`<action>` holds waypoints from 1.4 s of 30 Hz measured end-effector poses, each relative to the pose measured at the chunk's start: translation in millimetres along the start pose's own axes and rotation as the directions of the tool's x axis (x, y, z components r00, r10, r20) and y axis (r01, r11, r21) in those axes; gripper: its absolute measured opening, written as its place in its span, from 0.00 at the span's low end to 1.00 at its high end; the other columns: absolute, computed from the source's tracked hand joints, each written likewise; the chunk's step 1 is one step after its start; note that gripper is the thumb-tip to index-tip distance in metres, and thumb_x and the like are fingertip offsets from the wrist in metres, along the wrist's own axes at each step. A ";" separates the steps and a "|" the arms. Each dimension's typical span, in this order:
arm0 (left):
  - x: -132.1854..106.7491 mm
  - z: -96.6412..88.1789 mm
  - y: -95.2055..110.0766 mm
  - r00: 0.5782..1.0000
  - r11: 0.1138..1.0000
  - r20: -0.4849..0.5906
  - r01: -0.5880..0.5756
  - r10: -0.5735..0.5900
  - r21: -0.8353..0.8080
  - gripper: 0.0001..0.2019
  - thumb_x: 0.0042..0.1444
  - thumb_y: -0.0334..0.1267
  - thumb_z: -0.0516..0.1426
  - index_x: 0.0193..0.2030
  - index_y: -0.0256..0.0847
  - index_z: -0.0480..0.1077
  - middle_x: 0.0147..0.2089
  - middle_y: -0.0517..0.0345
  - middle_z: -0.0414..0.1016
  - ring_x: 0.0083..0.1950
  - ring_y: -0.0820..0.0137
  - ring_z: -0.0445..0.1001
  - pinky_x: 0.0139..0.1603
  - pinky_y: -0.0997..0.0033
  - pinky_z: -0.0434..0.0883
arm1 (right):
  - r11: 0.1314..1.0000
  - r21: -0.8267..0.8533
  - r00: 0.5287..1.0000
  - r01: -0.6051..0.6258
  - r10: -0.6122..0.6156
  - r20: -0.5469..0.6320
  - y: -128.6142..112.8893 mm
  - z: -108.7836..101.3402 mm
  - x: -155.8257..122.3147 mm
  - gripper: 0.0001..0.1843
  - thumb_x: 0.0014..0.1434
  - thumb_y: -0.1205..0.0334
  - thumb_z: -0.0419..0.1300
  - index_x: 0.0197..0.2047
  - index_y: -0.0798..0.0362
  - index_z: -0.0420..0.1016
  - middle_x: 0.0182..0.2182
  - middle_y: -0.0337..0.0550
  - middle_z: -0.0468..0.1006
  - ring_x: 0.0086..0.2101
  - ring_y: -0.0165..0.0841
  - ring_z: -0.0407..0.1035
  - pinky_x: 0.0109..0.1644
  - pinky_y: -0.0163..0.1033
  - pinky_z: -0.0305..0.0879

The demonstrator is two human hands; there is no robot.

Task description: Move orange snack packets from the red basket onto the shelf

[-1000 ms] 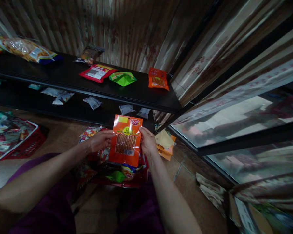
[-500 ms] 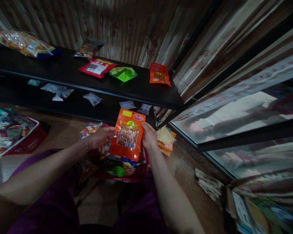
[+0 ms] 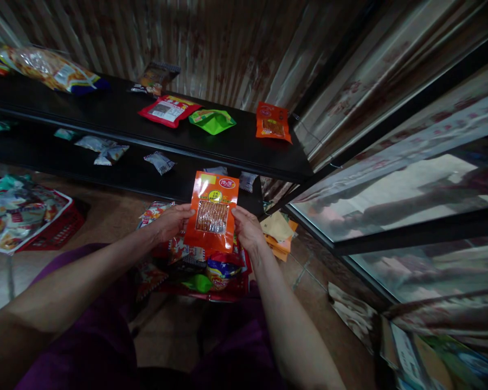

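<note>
Both hands hold an orange snack packet [image 3: 211,212] with a clear window, upright and facing me. My left hand [image 3: 171,222] grips its left edge and my right hand [image 3: 246,227] its right edge, fingers closed on it. Beneath the packet sits a red basket [image 3: 228,295] of mixed snack packets on the floor. A matching orange packet [image 3: 273,122] lies on the upper black shelf [image 3: 244,151] ahead, at its right end.
The upper shelf also carries a red packet [image 3: 168,110], a green packet [image 3: 212,121] and a large bag [image 3: 52,70] at the far left. Small silvery packets [image 3: 106,153] lie on the lower shelf. Another red basket [image 3: 28,216] stands left; a glass door [image 3: 390,200] is to the right.
The orange packet has risen and moved a little forward toward the shelf, still held by both hands. The view shifted slightly right.
</note>
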State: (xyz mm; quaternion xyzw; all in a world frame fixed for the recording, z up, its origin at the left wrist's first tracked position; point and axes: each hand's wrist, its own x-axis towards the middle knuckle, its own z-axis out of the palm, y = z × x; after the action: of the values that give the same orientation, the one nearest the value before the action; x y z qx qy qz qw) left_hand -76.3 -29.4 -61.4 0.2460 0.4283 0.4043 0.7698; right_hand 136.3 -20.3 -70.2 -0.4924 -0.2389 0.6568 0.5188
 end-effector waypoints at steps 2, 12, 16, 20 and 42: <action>-0.2 0.4 0.2 1.000 1.000 -0.010 0.000 0.000 -0.005 0.07 0.56 0.25 0.57 0.40 0.32 0.74 0.30 0.53 0.79 0.26 0.71 0.77 0.28 0.73 0.75 | 1.000 -0.001 1.000 0.007 -0.007 -0.013 -0.5 0.9 0.0 0.12 0.41 0.66 0.71 0.32 0.54 0.78 0.24 0.37 0.82 0.22 0.28 0.73 0.27 0.31 0.71; 3.5 -2.6 5.5 0.993 0.996 -0.117 -0.027 0.017 -0.082 0.11 0.58 0.23 0.53 0.45 0.32 0.73 0.33 0.50 0.80 0.29 0.69 0.79 0.32 0.70 0.76 | 0.998 -0.056 0.987 -0.012 0.021 0.158 0.4 4.9 -18.1 0.24 0.38 0.65 0.72 0.43 0.53 0.78 0.29 0.37 0.83 0.29 0.31 0.76 0.36 0.35 0.72; 4.9 -4.2 4.7 0.995 0.993 -0.104 -0.018 0.005 -0.117 0.10 0.57 0.23 0.54 0.44 0.33 0.74 0.34 0.50 0.80 0.29 0.68 0.78 0.34 0.69 0.76 | 0.998 -0.060 0.986 0.005 0.005 0.167 0.9 4.3 -19.4 0.28 0.37 0.68 0.70 0.46 0.51 0.76 0.29 0.36 0.83 0.28 0.30 0.75 0.35 0.34 0.71; 7.8 -4.8 4.3 0.994 0.988 -0.112 -0.028 0.011 -0.150 0.09 0.58 0.24 0.53 0.41 0.33 0.73 0.35 0.50 0.80 0.32 0.68 0.79 0.36 0.68 0.76 | 0.998 -0.057 0.980 0.015 -0.003 0.201 1.8 2.7 -17.6 0.32 0.37 0.70 0.67 0.50 0.51 0.74 0.30 0.37 0.83 0.29 0.31 0.76 0.36 0.34 0.71; 5.3 12.8 -13.3 0.990 0.990 -0.029 -0.138 0.137 -0.037 0.10 0.54 0.30 0.59 0.43 0.39 0.75 0.32 0.57 0.80 0.28 0.73 0.76 0.29 0.76 0.72 | 0.322 -0.759 0.809 0.567 -0.393 0.438 41.1 2.2 -10.3 0.35 0.56 0.67 0.52 0.67 0.45 0.57 0.69 0.38 0.53 0.68 0.39 0.46 0.70 0.53 0.44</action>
State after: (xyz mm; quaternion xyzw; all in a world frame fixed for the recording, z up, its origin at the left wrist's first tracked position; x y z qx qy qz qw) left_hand -58.2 -32.7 -66.9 0.2544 0.4124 0.4681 0.7390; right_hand 115.7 -43.6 -99.1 -0.5301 -0.7133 0.2999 0.3468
